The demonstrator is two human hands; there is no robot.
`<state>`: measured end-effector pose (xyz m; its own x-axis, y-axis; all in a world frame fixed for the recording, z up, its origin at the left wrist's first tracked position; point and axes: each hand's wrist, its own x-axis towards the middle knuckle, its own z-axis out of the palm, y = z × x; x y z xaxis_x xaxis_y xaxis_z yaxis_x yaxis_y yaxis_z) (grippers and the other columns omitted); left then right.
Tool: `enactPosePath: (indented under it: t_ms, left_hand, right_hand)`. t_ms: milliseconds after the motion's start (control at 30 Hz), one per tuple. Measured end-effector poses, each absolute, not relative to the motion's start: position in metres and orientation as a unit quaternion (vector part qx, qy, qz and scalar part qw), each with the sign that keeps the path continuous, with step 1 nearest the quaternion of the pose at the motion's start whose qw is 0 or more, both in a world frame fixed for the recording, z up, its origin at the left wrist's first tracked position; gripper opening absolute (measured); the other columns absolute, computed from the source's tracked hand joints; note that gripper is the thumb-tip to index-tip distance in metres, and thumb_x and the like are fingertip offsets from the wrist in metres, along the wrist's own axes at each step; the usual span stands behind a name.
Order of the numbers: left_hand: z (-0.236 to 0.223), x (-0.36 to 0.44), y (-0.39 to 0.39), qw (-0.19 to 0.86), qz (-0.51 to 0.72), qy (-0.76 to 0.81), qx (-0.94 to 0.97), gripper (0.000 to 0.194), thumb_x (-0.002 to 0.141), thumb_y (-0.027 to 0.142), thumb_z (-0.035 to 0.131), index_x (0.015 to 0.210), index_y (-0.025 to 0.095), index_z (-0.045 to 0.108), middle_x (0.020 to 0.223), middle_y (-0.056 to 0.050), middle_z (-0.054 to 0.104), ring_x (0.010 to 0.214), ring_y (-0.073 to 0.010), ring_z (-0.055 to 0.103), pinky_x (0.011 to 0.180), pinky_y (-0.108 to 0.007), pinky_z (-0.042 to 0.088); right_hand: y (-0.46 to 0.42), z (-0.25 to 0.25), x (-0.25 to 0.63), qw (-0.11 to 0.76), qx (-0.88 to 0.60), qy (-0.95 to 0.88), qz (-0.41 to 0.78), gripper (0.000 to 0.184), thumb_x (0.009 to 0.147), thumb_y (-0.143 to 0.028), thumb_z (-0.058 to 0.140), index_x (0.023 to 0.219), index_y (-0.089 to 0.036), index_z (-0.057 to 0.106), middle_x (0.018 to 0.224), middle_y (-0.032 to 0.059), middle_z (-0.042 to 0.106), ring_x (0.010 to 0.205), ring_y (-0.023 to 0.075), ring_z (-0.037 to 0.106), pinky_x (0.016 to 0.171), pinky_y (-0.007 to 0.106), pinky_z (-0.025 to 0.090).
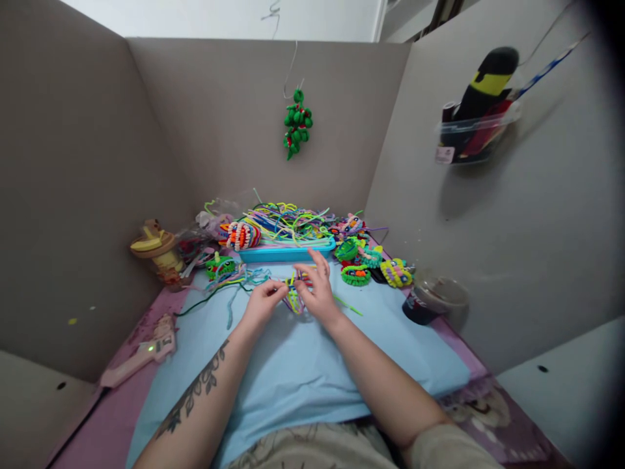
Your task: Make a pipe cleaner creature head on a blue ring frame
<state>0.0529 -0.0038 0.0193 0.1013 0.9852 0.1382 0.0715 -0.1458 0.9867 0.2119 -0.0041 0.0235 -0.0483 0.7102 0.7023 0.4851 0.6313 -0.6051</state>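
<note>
Over the middle of the pale blue cloth, a small piece of yellow, purple and blue pipe cleaners (pixel 294 302) is held up between both hands. My left hand (pixel 263 301) pinches its left side with thumb and forefinger. On the other side, the thumb and forefinger of my right hand (pixel 317 292) close on its upper right part, while the other fingers are raised and spread. Loose stems stick out past the right hand, among them a green pipe cleaner (pixel 349 306). The fingers partly cover the piece, so its shape is unclear.
Behind the hands stands a blue tray (pixel 288 253) heaped with pipe cleaners. Finished fuzzy figures (pixel 355 274) lie to its right. A pink glue gun (pixel 146 352) with a lit green light is at left. Cups stand at both sides: a lidded cup (pixel 163 257) and a dark cup (pixel 430 301).
</note>
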Motion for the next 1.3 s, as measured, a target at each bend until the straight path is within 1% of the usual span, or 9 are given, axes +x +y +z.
enactPosePath:
  t_ms: [100,200,333,567,667,733,933,1133,1300]
  left_hand:
    - [0.020,0.044,-0.001,0.607,0.501,0.440,0.433,0.025,0.062,0.036,0.071,0.068,0.015,0.059,0.053,0.005,0.041,0.044,-0.0046,0.029,0.040,-0.019,0.016]
    - [0.021,0.037,0.001,0.688,0.488,0.394,0.365,0.027,0.057,0.030,0.075,0.068,0.015,0.055,0.055,0.007,0.039,0.042,-0.0023,0.026,0.037,-0.016,0.012]
    - [0.021,0.037,0.000,0.723,0.459,0.365,0.366,0.028,0.058,0.028,0.076,0.070,0.014,0.055,0.058,0.006,0.038,0.044,-0.0020,0.029,0.037,-0.015,0.014]
    - [0.014,0.042,-0.002,0.633,0.457,0.416,0.466,0.025,0.066,0.036,0.071,0.074,0.016,0.059,0.063,0.003,0.047,0.052,-0.0060,0.040,0.042,-0.017,0.023]
    - [0.016,0.042,-0.002,0.500,0.526,0.442,0.527,0.031,0.066,0.034,0.071,0.092,0.020,0.061,0.095,-0.002,0.059,0.084,-0.0128,0.052,0.063,-0.020,0.038]
    - [0.019,0.044,-0.002,0.462,0.540,0.426,0.560,0.037,0.067,0.032,0.071,0.101,0.022,0.060,0.108,-0.003,0.058,0.098,-0.0156,0.051,0.077,-0.023,0.039]
    - [0.020,0.047,-0.003,0.554,0.467,0.379,0.576,0.024,0.067,0.036,0.070,0.072,0.015,0.061,0.068,0.000,0.059,0.066,-0.0123,0.053,0.067,-0.025,0.040]
    - [0.019,0.037,0.001,0.705,0.465,0.334,0.418,0.019,0.067,0.029,0.071,0.073,0.014,0.061,0.066,0.000,0.060,0.062,-0.0102,0.055,0.063,-0.023,0.042]
    - [0.022,0.034,0.000,0.752,0.468,0.304,0.351,0.013,0.066,0.020,0.071,0.070,0.013,0.061,0.063,0.000,0.059,0.059,-0.0101,0.055,0.059,-0.022,0.042]
  right_hand:
    - [0.001,0.024,0.221,0.587,-0.414,-0.671,0.182,0.039,0.084,-0.033,0.047,0.122,-0.026,0.049,0.137,0.0072,0.036,0.128,0.0229,0.031,0.104,0.042,0.027]
    - [0.008,0.018,0.224,0.583,-0.396,-0.633,0.321,0.035,0.085,-0.043,0.044,0.111,-0.024,0.057,0.128,0.0082,0.045,0.118,0.0221,0.043,0.092,0.036,0.041]
    - [0.012,0.008,0.217,0.539,-0.366,-0.606,0.456,0.038,0.078,-0.052,0.052,0.101,-0.023,0.062,0.117,0.0065,0.055,0.110,0.0217,0.049,0.091,0.035,0.040]
    - [0.009,0.008,0.212,0.519,-0.356,-0.579,0.519,0.031,0.065,-0.049,0.068,0.064,-0.018,0.064,0.110,0.0075,0.058,0.116,0.0250,0.045,0.098,0.040,0.032]
    - [0.009,0.009,0.213,0.526,-0.360,-0.566,0.523,0.030,0.063,-0.048,0.070,0.063,-0.018,0.065,0.104,0.0076,0.060,0.115,0.0248,0.046,0.098,0.041,0.030]
    - [0.009,0.007,0.213,0.525,-0.358,-0.568,0.523,0.030,0.062,-0.048,0.071,0.063,-0.019,0.065,0.105,0.0075,0.059,0.114,0.0249,0.046,0.098,0.041,0.030]
    - [0.010,0.003,0.210,0.509,-0.381,-0.589,0.499,0.028,0.061,-0.048,0.071,0.062,-0.020,0.066,0.108,0.0076,0.058,0.110,0.0250,0.049,0.098,0.041,0.030]
    - [0.015,0.006,0.215,0.529,-0.385,-0.515,0.553,0.044,0.072,-0.058,0.055,0.084,-0.019,0.071,0.115,0.0086,0.059,0.110,0.0254,0.049,0.091,0.038,0.034]
    - [0.015,0.007,0.216,0.539,-0.370,-0.499,0.569,0.039,0.070,-0.055,0.059,0.083,-0.019,0.071,0.116,0.0076,0.059,0.110,0.0258,0.048,0.090,0.036,0.033]
